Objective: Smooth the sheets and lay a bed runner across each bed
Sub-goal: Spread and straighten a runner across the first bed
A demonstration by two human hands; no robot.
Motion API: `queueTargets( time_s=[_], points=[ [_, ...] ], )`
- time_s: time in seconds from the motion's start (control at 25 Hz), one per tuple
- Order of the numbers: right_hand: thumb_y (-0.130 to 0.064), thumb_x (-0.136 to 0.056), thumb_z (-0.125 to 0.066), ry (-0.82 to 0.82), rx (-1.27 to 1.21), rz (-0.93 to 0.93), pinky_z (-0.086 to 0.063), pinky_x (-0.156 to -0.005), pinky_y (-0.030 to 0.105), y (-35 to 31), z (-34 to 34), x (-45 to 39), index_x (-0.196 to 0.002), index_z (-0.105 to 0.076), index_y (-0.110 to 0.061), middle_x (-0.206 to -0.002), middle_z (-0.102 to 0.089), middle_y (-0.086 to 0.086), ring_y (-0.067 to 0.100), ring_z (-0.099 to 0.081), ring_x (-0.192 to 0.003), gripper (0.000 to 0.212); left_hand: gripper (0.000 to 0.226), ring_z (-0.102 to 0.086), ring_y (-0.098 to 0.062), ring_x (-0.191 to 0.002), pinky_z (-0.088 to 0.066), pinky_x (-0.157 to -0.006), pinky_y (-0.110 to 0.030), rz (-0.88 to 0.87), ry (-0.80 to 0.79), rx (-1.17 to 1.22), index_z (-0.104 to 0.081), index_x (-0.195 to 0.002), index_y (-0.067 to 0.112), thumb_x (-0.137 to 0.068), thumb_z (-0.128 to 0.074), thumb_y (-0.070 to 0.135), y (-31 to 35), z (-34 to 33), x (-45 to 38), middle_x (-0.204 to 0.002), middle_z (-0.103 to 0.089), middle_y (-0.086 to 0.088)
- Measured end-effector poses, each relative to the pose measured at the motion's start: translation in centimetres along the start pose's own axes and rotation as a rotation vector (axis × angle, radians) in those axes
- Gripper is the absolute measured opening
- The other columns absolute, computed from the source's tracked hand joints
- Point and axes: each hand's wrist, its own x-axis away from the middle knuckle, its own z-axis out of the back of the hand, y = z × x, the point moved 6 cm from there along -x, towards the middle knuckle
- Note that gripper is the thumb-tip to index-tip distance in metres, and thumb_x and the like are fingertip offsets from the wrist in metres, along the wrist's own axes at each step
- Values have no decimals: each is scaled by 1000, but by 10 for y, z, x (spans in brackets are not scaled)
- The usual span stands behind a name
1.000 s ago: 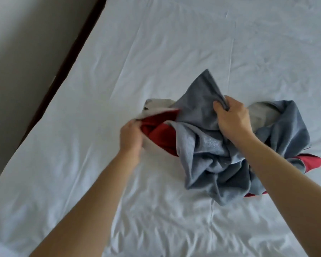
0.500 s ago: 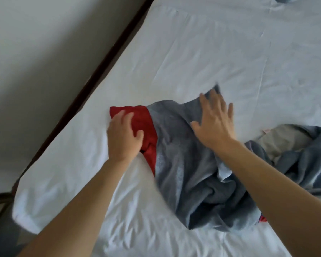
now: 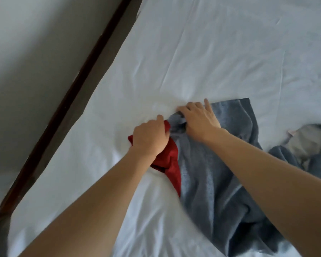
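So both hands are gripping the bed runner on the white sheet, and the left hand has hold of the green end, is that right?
Not quite. In the head view the end gripped by the left hand is red, not green. The rest holds: the right hand grips the grey part of the bed runner, which lies on the white sheet.

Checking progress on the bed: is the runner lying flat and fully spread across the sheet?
No, the runner is bunched and creased, its end gripped by both the left hand and right hand.

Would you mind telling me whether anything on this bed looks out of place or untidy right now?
Yes: the bed runner lies bunched and twisted on the sheet, not flat across. Left hand grips its red end, right hand its grey part. The sheet is creased.
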Motion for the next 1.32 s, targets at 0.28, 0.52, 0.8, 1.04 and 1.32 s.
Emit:
queueTargets(
  time_s=[0.28, 0.52, 0.8, 1.04, 1.32],
  points=[
    [-3, -77, -59, 430, -125, 264, -34, -108, 58, -131, 57, -55, -90, -63, -12, -85, -57, 9, 33, -55, -84, 16, 29, -68, -26, -74, -39, -56, -30, 188, 121, 72, -48, -109, 17, -101, -42, 44, -133, 29, 40, -88, -64, -2],
    [-9, -81, -52, 269, -156, 589, -21, -118, 54, -291, 91, -98, -125, -60, -23, -129, -57, 5, 28, -45, -129, 47, 34, -68, -25, -87, -52, -67, -38, 522, 126, 49, -48, -117, 18, -100, -44, 47, -278, 45, 107, -102, -64, -5],
    [-21, -95, -49, 76, -61, 279, -39, -100, 52, -257, 32, -107, -118, -61, -24, -127, -56, 4, 30, -43, -125, 26, 48, -62, -22, -104, -54, -89, -42, 674, 60, 539, -51, -128, 18, -99, -39, 55, -268, -17, 88, -119, -62, -3],
    [-16, -94, -48, 378, -499, 261, -48, -77, 43, -291, 81, -138, -101, -65, -19, -97, -67, 0, 25, -59, -92, 19, 27, -60, -21, -73, -43, -57, -30, 483, 341, 225, -52, -108, 18, -102, -39, 41, -332, 37, 95, -91, -58, -1],
    [-29, -101, -45, 14, -277, 364, -11, -123, 49, -297, 40, -125, -151, -37, -23, -158, -35, 4, 23, -25, -147, 51, 50, -56, -35, -118, -51, -91, -50, 628, -73, 226, -47, -141, 16, -98, -48, 41, -351, -3, 94, -135, -54, -15]
  ],
)
